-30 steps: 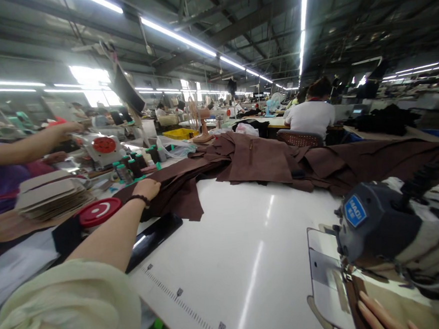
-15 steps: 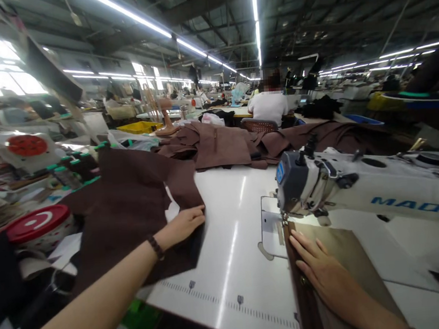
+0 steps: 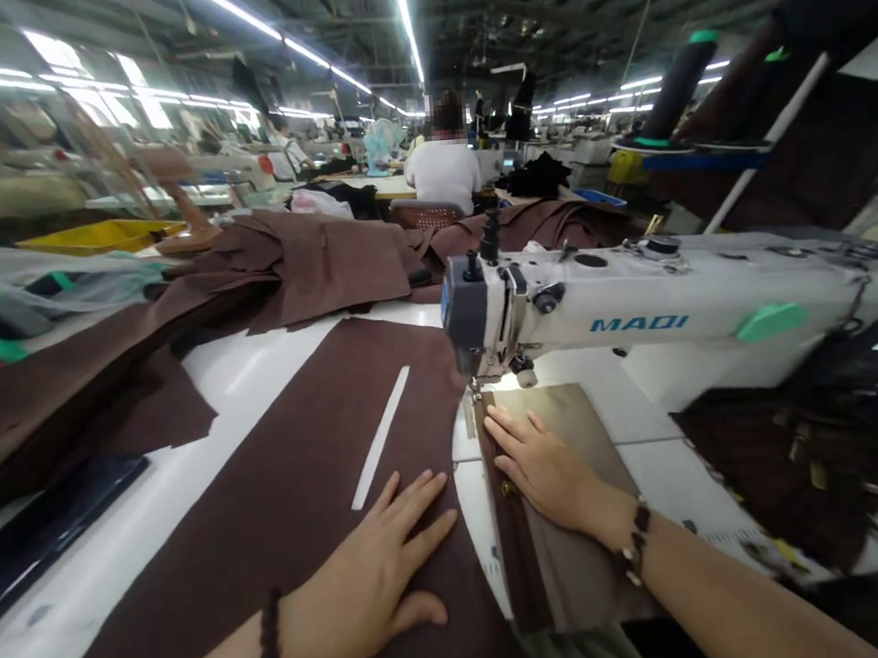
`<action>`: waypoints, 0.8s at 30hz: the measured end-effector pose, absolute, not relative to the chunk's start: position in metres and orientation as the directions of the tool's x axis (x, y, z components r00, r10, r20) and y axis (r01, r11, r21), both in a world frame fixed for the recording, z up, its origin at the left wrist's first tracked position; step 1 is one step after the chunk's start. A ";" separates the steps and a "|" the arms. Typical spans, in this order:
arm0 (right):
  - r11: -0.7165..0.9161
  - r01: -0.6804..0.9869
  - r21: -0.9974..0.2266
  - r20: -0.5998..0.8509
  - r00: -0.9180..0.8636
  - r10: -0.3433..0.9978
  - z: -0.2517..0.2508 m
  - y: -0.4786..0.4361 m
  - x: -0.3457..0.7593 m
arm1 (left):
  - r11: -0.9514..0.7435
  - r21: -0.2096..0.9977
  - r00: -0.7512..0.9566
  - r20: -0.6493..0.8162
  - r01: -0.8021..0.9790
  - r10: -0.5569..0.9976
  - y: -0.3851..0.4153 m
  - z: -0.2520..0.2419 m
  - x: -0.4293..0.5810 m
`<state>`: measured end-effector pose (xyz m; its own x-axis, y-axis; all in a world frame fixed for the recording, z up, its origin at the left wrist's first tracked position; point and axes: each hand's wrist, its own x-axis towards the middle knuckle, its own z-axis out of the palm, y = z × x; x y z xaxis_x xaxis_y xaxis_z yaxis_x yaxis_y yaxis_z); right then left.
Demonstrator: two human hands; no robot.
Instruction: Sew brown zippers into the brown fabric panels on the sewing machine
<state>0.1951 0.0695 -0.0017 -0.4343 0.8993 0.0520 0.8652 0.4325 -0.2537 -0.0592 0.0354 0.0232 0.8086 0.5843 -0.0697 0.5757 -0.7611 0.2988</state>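
My left hand (image 3: pixel 384 553) lies with spread fingers on a large dark brown fabric panel (image 3: pixel 271 511). A narrow white slot (image 3: pixel 381 438), which looks like an opening in the panel with the table showing through, sits just beyond my fingertips. My right hand (image 3: pixel 543 467) rests flat, fingers stretched out, on a tan fabric piece (image 3: pixel 565 405). Along that piece's left edge runs a dark brown zipper strip (image 3: pixel 522 564) with a small brass-coloured pull (image 3: pixel 506 488). The strip's far end is under the needle area of the sewing machine (image 3: pixel 476 326).
A pile of brown fabric pieces (image 3: pixel 344 260) lies behind the white table (image 3: pixel 238 368). More dark fabric with metal zipper parts (image 3: pixel 787 475) is on the right. A person in a white top (image 3: pixel 443 168) sits ahead; a yellow bin (image 3: pixel 102 235) stands at far left.
My left hand has brought the brown panel rightward, up beside the machine, and now lies flat on it. My right hand stays on the tan piece. The view has turned right.
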 end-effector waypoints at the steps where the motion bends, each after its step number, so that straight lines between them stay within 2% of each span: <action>1: 0.429 0.866 -0.256 0.053 -0.431 0.901 -0.001 0.069 0.195 | -0.759 0.268 0.797 -0.062 0.593 0.600 0.033 0.021 -0.059; 7: 0.434 0.864 -0.253 0.063 -0.433 0.899 -0.001 0.069 0.195 | -0.804 0.225 0.833 -0.196 0.551 0.517 0.015 0.023 -0.060; 12: 0.431 0.868 -0.247 0.062 -0.430 0.901 0.001 0.068 0.195 | -0.796 0.208 0.823 -0.156 0.568 0.547 0.016 0.023 -0.055; 14: 0.427 0.871 -0.243 0.052 -0.427 0.903 0.001 0.069 0.194 | -0.774 0.259 0.814 -0.116 0.578 0.570 0.021 0.026 -0.055; 20: 0.429 0.874 -0.227 0.023 -0.436 0.900 0.003 0.069 0.195 | -0.559 0.551 0.709 -0.089 0.620 0.699 0.051 0.049 -0.037; 24: 0.458 0.855 -0.243 -0.002 -0.472 0.882 0.004 0.069 0.199 | -0.526 0.580 0.704 -0.120 0.622 0.700 0.071 0.052 -0.012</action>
<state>0.1990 0.0690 0.0038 -0.4722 0.8815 -0.0023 0.8553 0.4575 -0.2432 -0.0123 0.0711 0.0523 0.7036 0.7004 -0.1197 0.6222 -0.5260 0.5798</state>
